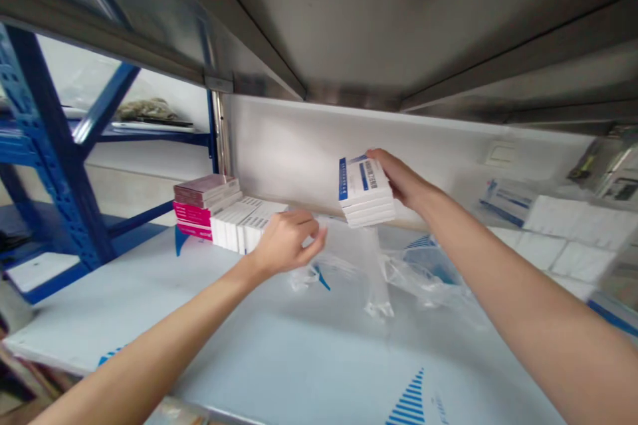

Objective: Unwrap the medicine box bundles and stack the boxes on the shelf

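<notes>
My right hand (pixel 399 176) grips a stack of flat white boxes (pixel 366 192) with blue print, holding it tilted above the shelf near the back wall. My left hand (pixel 292 239) hovers with loosely bent fingers and a gap beside the thumb; I see nothing in it. Just left of that hand, a row of white boxes (pixel 239 226) stands on the shelf and is partly covered by it. Pink boxes (pixel 193 220) with brownish-pink boxes (pixel 202 189) on top adjoin the row. Crumpled clear plastic wrap (pixel 376 279) lies below the held stack.
The pale shelf board (pixel 299 345) bears blue printed marks. A metal shelf (pixel 399 26) hangs low overhead. More white boxes (pixel 573 232), partly behind plastic, are stacked at the right. A blue rack upright (pixel 60 146) stands on the left, and a wall switch (pixel 500 153) is at the back.
</notes>
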Demonstrator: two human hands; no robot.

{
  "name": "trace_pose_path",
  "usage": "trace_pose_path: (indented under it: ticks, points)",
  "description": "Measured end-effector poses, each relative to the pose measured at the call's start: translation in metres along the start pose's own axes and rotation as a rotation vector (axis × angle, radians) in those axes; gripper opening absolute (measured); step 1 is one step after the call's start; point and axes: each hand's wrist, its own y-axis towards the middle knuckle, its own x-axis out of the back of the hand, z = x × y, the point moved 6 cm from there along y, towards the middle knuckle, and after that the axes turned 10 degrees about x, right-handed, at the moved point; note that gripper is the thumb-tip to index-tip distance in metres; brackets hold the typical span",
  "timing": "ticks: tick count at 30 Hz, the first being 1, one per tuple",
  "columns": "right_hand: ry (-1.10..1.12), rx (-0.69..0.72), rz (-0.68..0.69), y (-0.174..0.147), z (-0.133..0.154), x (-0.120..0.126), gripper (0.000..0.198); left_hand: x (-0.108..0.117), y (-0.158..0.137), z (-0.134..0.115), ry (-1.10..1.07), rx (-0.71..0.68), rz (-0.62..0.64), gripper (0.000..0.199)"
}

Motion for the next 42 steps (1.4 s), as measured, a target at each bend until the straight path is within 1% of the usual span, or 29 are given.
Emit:
trace_pose_path:
  ticks: [2, 4, 5, 6, 7, 9, 10, 11, 14, 15, 17, 18, 20, 22, 27, 30, 36, 39, 42]
  points:
    - [-0.048, -0.056, 0.051, 0.015, 0.014, -0.037, 0.039, 0.020, -0.016, 0.041, 0.042, 0.116, -0.096, 0.029]
    - [-0.165, -0.043, 0.099, 0.032, 0.030, -0.074, 0.042, 0.038, -0.033, 0.076, 0.068, 0.192, -0.167, 0.018]
    - [-0.242, -0.033, 0.143, 0.041, 0.037, -0.094, 0.045, 0.045, -0.042, 0.091, 0.110, 0.222, -0.194, 0.015]
    - [-0.333, -0.022, 0.190, 0.050, 0.043, -0.113, 0.045, 0.051, -0.051, 0.105, 0.161, 0.247, -0.220, 0.017]
    - [-0.373, -0.016, 0.219, 0.059, 0.048, -0.131, 0.043, 0.057, -0.059, 0.117, 0.214, 0.278, -0.251, 0.021]
    - [-0.457, -0.005, 0.241, 0.075, 0.059, -0.163, 0.041, 0.068, -0.075, 0.138, 0.294, 0.346, -0.291, 0.030]
    - [-0.481, -0.002, 0.245, 0.081, 0.065, -0.177, 0.041, 0.071, -0.081, 0.146, 0.308, 0.366, -0.286, 0.036]
    - [-0.506, -0.001, 0.247, 0.086, 0.069, -0.190, 0.041, 0.073, -0.086, 0.152, 0.305, 0.371, -0.255, 0.042]
    - [-0.556, -0.002, 0.250, 0.096, 0.081, -0.223, 0.041, 0.071, -0.092, 0.163, 0.250, 0.343, -0.097, 0.066]
    - [-0.572, -0.002, 0.246, 0.098, 0.083, -0.232, 0.042, 0.071, -0.093, 0.165, 0.238, 0.352, -0.070, 0.075]
    - [-0.604, 0.004, 0.232, 0.100, 0.086, -0.247, 0.044, 0.072, -0.095, 0.171, 0.241, 0.402, -0.083, 0.088]
    - [-0.620, 0.010, 0.225, 0.102, 0.087, -0.254, 0.045, 0.073, -0.096, 0.174, 0.249, 0.428, -0.101, 0.090]
    - [-0.649, 0.018, 0.209, 0.104, 0.088, -0.265, 0.047, 0.072, -0.098, 0.178, 0.268, 0.466, -0.117, 0.087]
    - [-0.668, 0.022, 0.196, 0.107, 0.089, -0.273, 0.048, 0.070, -0.100, 0.181, 0.280, 0.490, -0.103, 0.081]
    - [-0.685, -0.005, 0.167, 0.117, 0.084, -0.283, 0.047, 0.065, -0.101, 0.183, 0.297, 0.529, -0.057, 0.078]
    - [-0.669, -0.050, 0.150, 0.121, 0.072, -0.284, 0.046, 0.061, -0.100, 0.181, 0.322, 0.527, -0.038, 0.074]
    - [-0.579, -0.148, 0.118, 0.126, 0.043, -0.280, 0.047, 0.055, -0.097, 0.178, 0.378, 0.532, -0.026, 0.072]
    - [-0.546, -0.178, 0.096, 0.128, 0.038, -0.276, 0.047, 0.054, -0.096, 0.175, 0.405, 0.535, -0.031, 0.073]
    - [-0.532, -0.182, 0.063, 0.128, 0.039, -0.273, 0.048, 0.053, -0.094, 0.171, 0.426, 0.525, -0.037, 0.074]
